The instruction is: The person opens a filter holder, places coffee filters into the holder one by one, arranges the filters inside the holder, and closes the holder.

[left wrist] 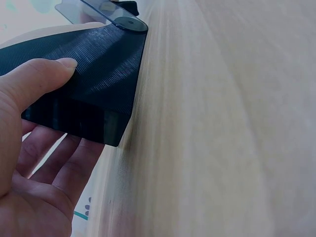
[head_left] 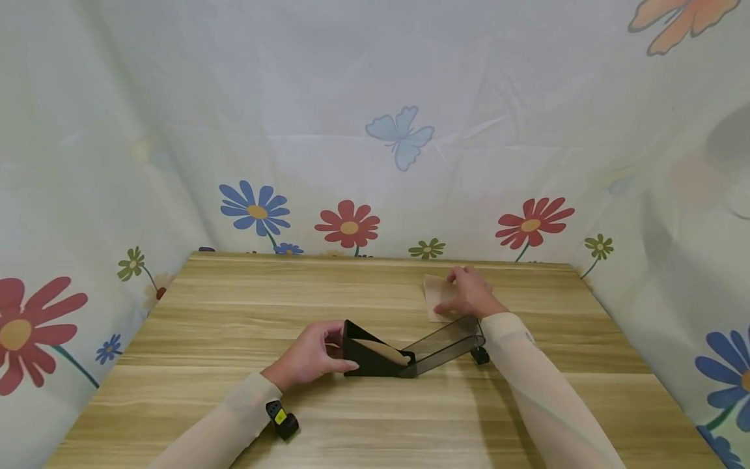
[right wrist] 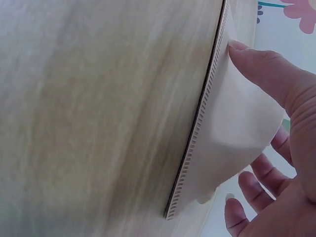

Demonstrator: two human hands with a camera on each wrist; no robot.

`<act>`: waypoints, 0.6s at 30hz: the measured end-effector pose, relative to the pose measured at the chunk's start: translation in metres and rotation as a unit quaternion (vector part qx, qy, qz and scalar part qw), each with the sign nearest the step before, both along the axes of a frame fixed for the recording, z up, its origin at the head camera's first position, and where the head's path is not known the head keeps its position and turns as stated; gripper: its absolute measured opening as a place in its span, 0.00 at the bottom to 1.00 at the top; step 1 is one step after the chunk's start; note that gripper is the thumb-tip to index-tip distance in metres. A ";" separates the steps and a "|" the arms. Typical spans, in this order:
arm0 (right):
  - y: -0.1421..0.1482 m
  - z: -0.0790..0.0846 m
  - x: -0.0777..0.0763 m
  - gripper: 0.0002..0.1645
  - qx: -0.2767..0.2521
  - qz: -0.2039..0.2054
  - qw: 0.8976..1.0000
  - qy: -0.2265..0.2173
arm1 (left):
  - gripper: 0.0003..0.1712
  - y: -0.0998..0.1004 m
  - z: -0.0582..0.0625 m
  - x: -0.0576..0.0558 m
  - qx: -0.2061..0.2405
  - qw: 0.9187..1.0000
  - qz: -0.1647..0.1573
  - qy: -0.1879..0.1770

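My left hand [head_left: 310, 355] grips the tall end of a black wedge-shaped filter holder [head_left: 375, 367], thumb on its near side and the other fingers behind. Its smoky see-through lid [head_left: 442, 344] is swung wide to the right, and brownish paper filters [head_left: 382, 351] show inside. Beyond the lid, my right hand [head_left: 471, 294] holds a paper coffee filter [head_left: 432, 298] between thumb and index finger. In the right wrist view that filter [right wrist: 232, 123] bows upward, its crimped straight edge along the tabletop. The index finger is mostly hidden behind the paper.
Both hands work over a wood-grain table [head_left: 246, 293]. A pale cloth [head_left: 305, 85] printed with flowers and a butterfly hangs behind it and at both sides. Black wrist devices sit on the left cuff [head_left: 282, 420] and under the right cuff [head_left: 480, 355].
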State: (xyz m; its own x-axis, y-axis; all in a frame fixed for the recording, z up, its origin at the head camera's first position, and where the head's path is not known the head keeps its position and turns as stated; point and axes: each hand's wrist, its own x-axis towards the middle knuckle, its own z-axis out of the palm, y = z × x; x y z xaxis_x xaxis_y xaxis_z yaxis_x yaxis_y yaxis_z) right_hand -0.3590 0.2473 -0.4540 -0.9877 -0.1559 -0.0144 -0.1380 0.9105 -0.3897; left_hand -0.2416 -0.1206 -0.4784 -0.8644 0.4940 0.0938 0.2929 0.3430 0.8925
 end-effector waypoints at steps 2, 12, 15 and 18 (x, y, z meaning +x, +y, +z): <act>-0.001 0.000 -0.001 0.47 -0.001 0.001 1.000 -0.001 | 0.19 -0.001 -0.001 -0.001 0.002 1.000 -0.001 0.001; 0.001 0.000 -0.008 0.41 -0.045 0.012 0.998 -0.039 | 0.19 -0.002 -0.003 -0.003 0.003 1.000 -0.005 0.003; 0.005 -0.001 -0.011 0.34 -0.067 0.024 0.996 -0.051 | 0.19 -0.002 -0.003 -0.003 0.005 1.000 -0.006 0.001; 0.010 -0.001 -0.014 0.27 -0.077 0.035 0.995 -0.061 | 0.19 -0.002 -0.003 -0.002 0.006 1.000 -0.007 0.002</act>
State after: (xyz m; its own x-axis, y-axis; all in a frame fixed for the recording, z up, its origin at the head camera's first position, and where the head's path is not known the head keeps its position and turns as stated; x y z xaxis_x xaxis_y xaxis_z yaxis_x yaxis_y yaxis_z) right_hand -0.3732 0.2577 -0.4547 -0.9667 -0.2335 -0.1045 -0.1415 0.8282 -0.5423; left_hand -0.2441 -0.1230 -0.4818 -0.8567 0.5055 0.1031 0.3011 0.3276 0.8955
